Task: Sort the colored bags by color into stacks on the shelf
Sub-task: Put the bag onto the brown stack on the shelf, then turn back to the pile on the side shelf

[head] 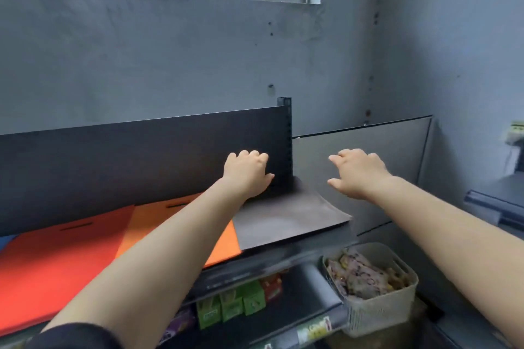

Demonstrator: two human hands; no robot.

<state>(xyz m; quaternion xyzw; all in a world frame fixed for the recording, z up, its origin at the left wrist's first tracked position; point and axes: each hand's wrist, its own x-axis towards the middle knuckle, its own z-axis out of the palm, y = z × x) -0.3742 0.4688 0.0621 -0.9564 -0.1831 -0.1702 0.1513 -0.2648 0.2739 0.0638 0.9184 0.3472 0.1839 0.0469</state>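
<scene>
Placement step: I am pressing my left hand (247, 174), fingers loosely curled, on the gray bag (286, 214) at the right end of the shelf (272, 259) beside the orange bag (181, 224) and red bag (56, 263), my right hand (357, 174) hovering with fingers spread and holding nothing, probably squaring the stack next.

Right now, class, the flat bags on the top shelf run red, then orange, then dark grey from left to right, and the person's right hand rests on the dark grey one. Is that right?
Not quite. The head view shows the left hand resting on the flat dark grey bag; the right hand is beside the shelf, touching nothing. The order holds: flat red bag, flat orange bag, then grey.
</scene>
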